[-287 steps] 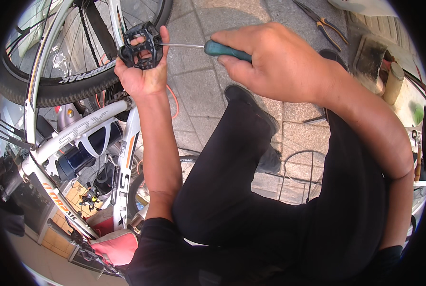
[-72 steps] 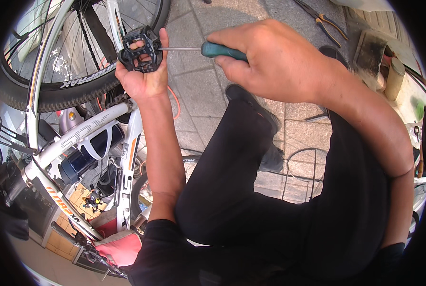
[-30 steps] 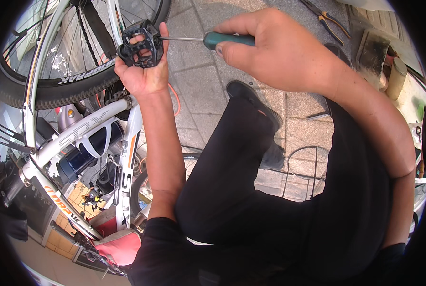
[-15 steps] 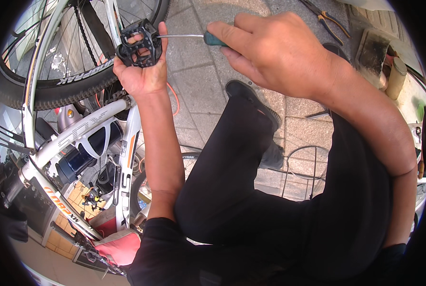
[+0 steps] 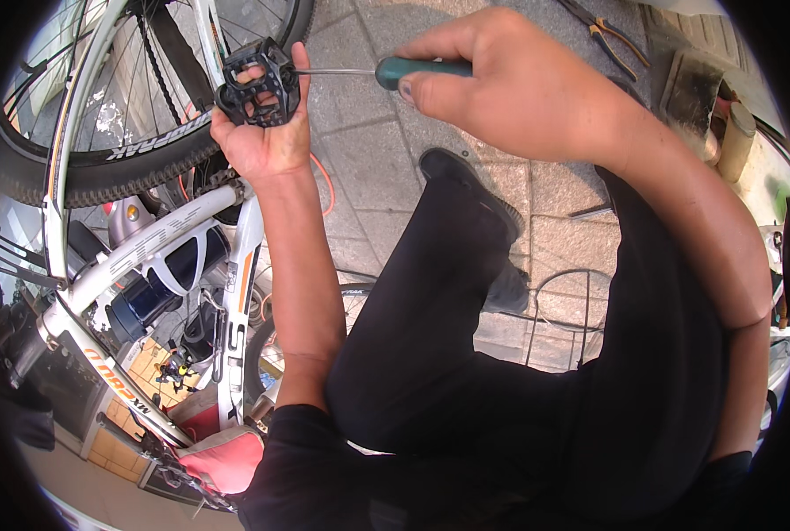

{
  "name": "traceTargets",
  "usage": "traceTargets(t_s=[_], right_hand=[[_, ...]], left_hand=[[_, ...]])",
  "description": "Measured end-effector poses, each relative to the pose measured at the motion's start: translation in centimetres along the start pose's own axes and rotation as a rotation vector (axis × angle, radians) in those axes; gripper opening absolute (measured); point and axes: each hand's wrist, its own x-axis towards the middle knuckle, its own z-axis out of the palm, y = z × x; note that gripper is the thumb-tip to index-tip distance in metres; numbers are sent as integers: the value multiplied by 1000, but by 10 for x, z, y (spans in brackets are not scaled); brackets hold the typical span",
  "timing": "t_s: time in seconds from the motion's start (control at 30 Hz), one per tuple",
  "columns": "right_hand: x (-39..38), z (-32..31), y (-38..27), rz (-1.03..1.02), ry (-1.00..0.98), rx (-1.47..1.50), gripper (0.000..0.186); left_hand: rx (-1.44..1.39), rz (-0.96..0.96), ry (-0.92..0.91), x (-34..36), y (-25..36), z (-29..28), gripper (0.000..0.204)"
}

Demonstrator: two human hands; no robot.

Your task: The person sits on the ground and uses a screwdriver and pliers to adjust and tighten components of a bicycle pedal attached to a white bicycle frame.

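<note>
My left hand [image 5: 267, 146] is closed around a black bicycle pedal [image 5: 260, 84], its fingers showing through the openings in the pedal body. In my right hand [image 5: 519, 84] is a screwdriver [image 5: 426, 73] with a green handle and a thin metal shaft. The shaft runs left to the pedal's right side, beside my left fingertip; whether its tip sits in the pedal cannot be made out. The pedal is next to the white bicycle frame [image 5: 125, 246], which lies upside down at the left.
A bicycle wheel with a dark tyre [image 5: 85, 177] stands at upper left. Pliers with dark and orange handles [image 5: 621, 49] lie on the paving at upper right. A red saddle [image 5: 227, 460] is at lower left. A cylindrical container [image 5: 736, 142] stands at the right.
My right hand has turned on the screwdriver handle, so the thumb and more of the green handle now show. My left hand and the pedal have hardly moved.
</note>
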Motion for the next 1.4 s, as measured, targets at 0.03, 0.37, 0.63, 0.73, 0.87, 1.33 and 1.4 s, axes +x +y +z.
traceTargets(t_s=[0.03, 0.37, 0.63, 0.73, 0.87, 1.33, 1.4], right_hand=[[2, 15, 12, -60, 119, -124, 39], [11, 26, 39, -602, 388, -704, 35], [5, 23, 39, -542, 294, -884, 39], [8, 21, 38, -461, 238, -793, 36], [8, 23, 16, -162, 125, -312, 34], [6, 30, 39, -430, 300, -672, 24], [5, 30, 42, -452, 322, -699, 24]], left_hand=[[-2, -14, -8, 1, -1, 0, 42], [-7, 3, -21, 1, 1, -2, 46], [-6, 13, 18, 0, -2, 1, 44], [10, -2, -4, 1, -1, 0, 43], [17, 15, 0, -1, -3, 2, 39], [6, -14, -41, 2, 1, -2, 42], [10, 12, -9, 2, 2, -2, 44]])
